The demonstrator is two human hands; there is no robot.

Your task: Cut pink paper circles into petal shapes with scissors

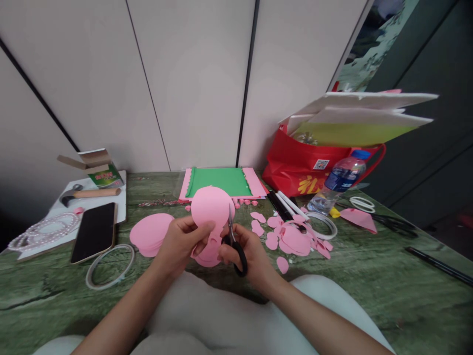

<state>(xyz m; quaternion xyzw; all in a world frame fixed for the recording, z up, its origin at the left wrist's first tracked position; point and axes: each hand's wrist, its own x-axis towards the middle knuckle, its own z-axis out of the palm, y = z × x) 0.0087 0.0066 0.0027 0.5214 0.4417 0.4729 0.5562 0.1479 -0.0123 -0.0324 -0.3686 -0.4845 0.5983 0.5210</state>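
Note:
My left hand is closed on a round pink paper disc, thumb on its face. Black-handled scissors sit in my right hand, their blades upright against the disc's right edge. Below my hands, more pink paper shows in part. A stack of pink paper circles lies left of my left hand. To the right of my right hand lies a heap of cut pink paper pieces, some shaped like petals.
Behind stands a green sheet on pink paper. A red bag and a water bottle are at the right. On the left are a phone, a tape roll, a hammer, bead strings and an opened box.

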